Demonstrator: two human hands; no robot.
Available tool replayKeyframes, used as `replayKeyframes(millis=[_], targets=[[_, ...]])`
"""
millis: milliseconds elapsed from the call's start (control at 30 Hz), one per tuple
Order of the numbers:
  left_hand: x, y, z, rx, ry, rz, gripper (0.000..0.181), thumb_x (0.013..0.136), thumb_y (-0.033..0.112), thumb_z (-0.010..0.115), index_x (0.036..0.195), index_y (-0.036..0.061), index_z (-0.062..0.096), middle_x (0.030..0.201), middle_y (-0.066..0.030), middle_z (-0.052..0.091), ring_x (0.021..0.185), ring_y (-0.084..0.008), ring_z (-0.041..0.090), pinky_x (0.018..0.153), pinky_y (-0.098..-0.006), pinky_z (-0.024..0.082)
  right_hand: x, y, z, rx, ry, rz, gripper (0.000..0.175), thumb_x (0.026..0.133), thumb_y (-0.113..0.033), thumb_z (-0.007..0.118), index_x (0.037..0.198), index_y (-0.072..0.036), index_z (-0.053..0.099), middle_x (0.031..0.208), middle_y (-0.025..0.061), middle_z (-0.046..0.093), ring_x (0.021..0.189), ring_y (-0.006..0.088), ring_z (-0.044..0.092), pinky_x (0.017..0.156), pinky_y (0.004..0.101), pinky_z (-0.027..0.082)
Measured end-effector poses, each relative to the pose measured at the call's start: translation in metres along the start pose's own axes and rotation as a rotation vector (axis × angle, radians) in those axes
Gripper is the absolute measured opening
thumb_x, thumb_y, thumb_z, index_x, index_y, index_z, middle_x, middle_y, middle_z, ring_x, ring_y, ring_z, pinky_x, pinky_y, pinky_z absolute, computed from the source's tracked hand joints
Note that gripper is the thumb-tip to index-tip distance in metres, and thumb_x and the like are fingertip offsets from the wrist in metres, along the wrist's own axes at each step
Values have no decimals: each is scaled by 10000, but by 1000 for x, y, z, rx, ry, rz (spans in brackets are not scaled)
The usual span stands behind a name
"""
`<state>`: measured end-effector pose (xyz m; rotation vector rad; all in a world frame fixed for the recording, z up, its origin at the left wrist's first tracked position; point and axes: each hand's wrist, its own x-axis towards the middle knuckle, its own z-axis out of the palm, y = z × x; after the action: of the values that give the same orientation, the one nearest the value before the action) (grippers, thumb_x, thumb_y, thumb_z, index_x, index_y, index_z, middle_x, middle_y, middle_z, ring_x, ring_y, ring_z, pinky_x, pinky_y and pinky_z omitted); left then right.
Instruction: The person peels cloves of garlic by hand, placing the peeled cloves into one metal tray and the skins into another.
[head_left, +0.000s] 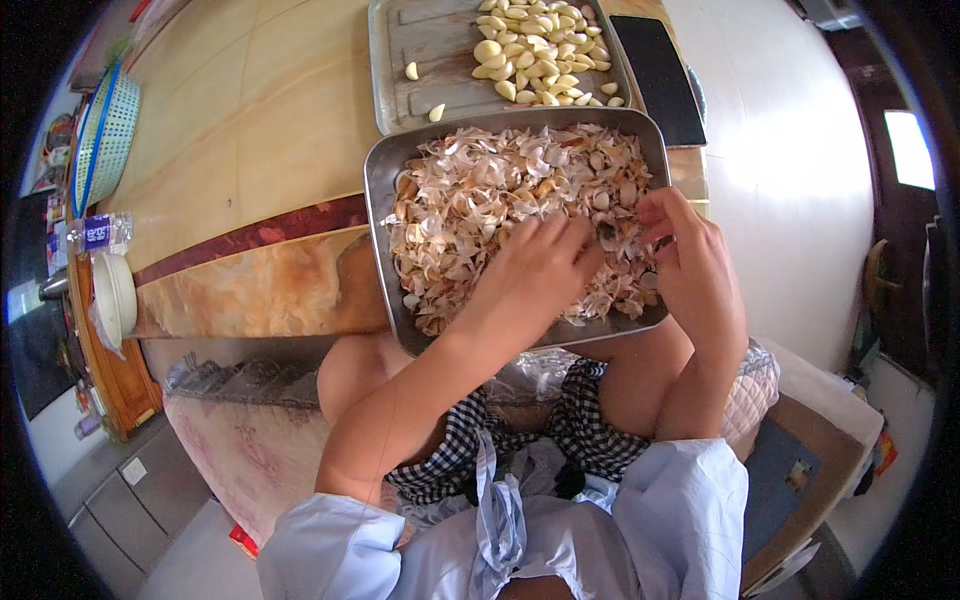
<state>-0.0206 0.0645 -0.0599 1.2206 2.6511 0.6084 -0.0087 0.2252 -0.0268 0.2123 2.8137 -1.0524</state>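
A deep metal tray (379, 247) full of garlic skins (480, 180) rests partly over the table edge, above my knees. My left hand (551, 255) is down among the skins right of the tray's middle, its fingertips partly hidden. At the tray's right side, my right hand (679, 232) is bent over the skins with thumb and fingers curled; whether anything is between them cannot be seen. Some unpeeled cloves lie among the skins. Just beyond, a second metal tray (435, 45) holds many peeled garlic cloves (540, 52), mostly heaped at its right, with a few lying apart.
A black flat object (656, 79) lies right of the far tray on the marble-patterned table (300, 90). At the left are a plastic basket with a blue rim (112, 142), a plastic bottle (101, 232) and a pale round container (116, 296). A cushioned seat (247, 450) is below.
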Motion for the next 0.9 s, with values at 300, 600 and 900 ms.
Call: replayKeyframes(millis=[300, 600, 900], targets=[[-5, -18, -11, 76, 148, -143, 211, 626, -25, 527, 835, -10, 505, 798, -92, 468, 785, -207, 512, 687, -305, 446, 11, 13, 16, 145, -198, -44, 391, 652, 150, 324, 995, -13, 419, 846, 149, 542, 745, 233, 534, 656, 296, 435], [-9, -23, -14, 58, 189, -190, 241, 632, -50, 503, 862, 14, 537, 803, -84, 486, 774, -241, 516, 679, -331, 410, 15, 2, -6, 410, -155, -71, 308, 635, 115, 538, 907, -13, 472, 834, 92, 562, 780, 180, 555, 660, 268, 460], [-12, -23, -17, 79, 141, -168, 207, 661, -6, 501, 865, -1, 533, 838, -92, 468, 816, -233, 484, 723, -329, 384, 19, 4, 1, 85, 71, -262, 131, 736, -1, 485, 866, -15, 499, 829, 126, 546, 752, 274, 542, 663, 325, 436]])
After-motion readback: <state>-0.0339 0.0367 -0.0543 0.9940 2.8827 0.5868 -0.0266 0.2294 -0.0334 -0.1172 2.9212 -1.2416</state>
